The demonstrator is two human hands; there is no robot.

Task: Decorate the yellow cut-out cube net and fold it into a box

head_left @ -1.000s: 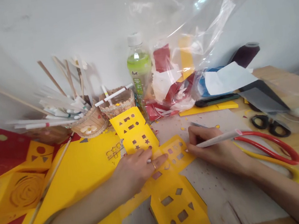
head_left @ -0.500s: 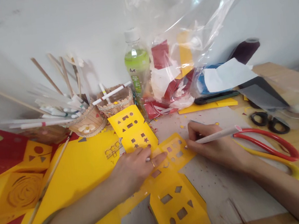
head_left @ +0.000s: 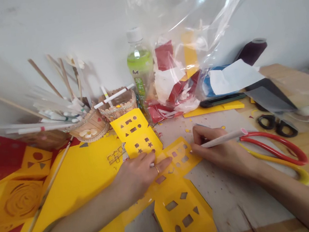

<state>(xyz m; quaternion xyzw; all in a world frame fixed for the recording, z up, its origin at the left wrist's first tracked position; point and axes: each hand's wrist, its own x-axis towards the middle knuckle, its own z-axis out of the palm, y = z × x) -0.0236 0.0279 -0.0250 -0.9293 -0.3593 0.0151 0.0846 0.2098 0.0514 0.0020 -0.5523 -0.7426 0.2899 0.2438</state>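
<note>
A yellow card cutout (head_left: 185,202) lies across the middle, its panels pierced with stars, circles, rectangles and diamonds. My left hand (head_left: 141,171) presses on it, index finger stretched over a panel and the other fingers curled. A small white tip (head_left: 152,164) shows between those fingers; the rest of it is hidden. In my right hand (head_left: 221,149) is a white marker pen (head_left: 225,137) with a pink end, its point at the edge of the right panel, close to the cut shapes. A thin grey-blue strip (head_left: 202,125) pokes out behind the right fingers; I cannot tell what it is.
Red-and-yellow handled scissors (head_left: 275,147) and black scissors (head_left: 277,125) lie right. Behind stand a green drink bottle (head_left: 140,65), a plastic bag of paper scraps (head_left: 172,73) and baskets of sticks and markers (head_left: 90,125). A yellow sheet (head_left: 88,175) and thin wooden stick (head_left: 49,189) lie left.
The whole view has shifted very slightly. Both hands, the marker pen and the card hold nearly the same positions relative to each other.
</note>
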